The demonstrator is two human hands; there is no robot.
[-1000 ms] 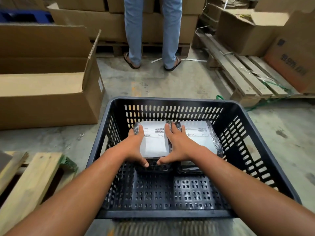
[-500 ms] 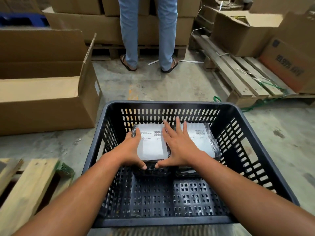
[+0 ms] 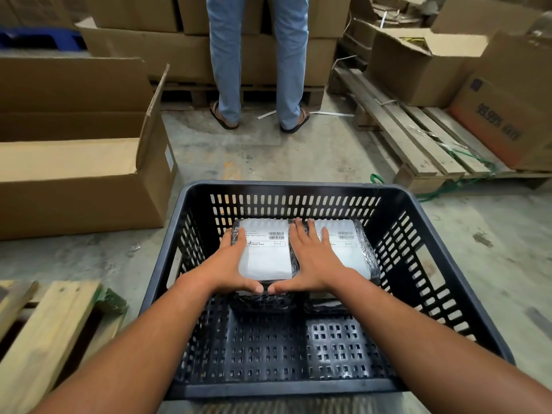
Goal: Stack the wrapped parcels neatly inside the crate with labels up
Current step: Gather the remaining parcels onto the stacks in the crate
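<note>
In the crate (image 3: 298,186), the left hand (image 3: 230,264) grips the left parcel (image 3: 265,258) with curled fingers while the right hand (image 3: 310,261) lies flat, fingers straight, overlapping the right parcel (image 3: 349,252).

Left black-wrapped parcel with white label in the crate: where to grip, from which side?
Take the left black-wrapped parcel by its left side and near edge, coming down from the near side. The far wall of the black slotted plastic crate sits close behind it and the right wrapped parcel lies close beside its right side, so those faces are blocked.
</note>
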